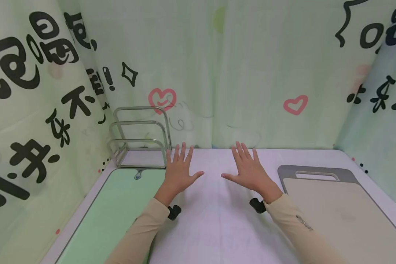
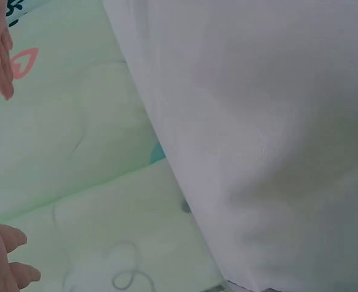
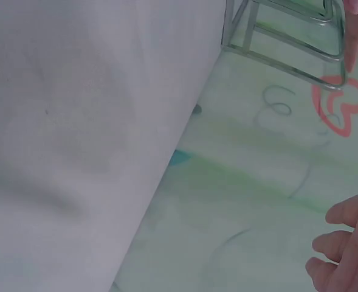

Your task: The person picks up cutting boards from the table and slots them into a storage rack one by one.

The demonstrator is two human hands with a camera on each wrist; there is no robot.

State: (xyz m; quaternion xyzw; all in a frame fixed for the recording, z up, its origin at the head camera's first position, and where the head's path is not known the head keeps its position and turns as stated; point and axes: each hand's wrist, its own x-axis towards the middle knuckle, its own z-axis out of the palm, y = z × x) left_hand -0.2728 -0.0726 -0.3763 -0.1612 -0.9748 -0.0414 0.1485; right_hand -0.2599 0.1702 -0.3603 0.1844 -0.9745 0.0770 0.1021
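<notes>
Both hands are held out over the table, palms down with fingers spread, and neither holds anything. My left hand (image 1: 178, 174) is near the upper right corner of a mint-green cutting board (image 1: 118, 209), beside a metal wire rack (image 1: 142, 141). To the right, my right hand (image 1: 250, 172) hovers over the white tabletop, left of a beige cutting board (image 1: 343, 216) with a grey handle end. In the left wrist view, fingers of the left hand (image 2: 2, 261) show at the left edge. Fingers of the right hand (image 3: 346, 246) appear at the right edge of the right wrist view.
A white table (image 1: 214, 220) stretches between the two boards. Pale green curtains (image 1: 257, 73) with black lettering and pink hearts enclose the back and both sides. The rack stands at the back left, against the curtain, just behind the green board.
</notes>
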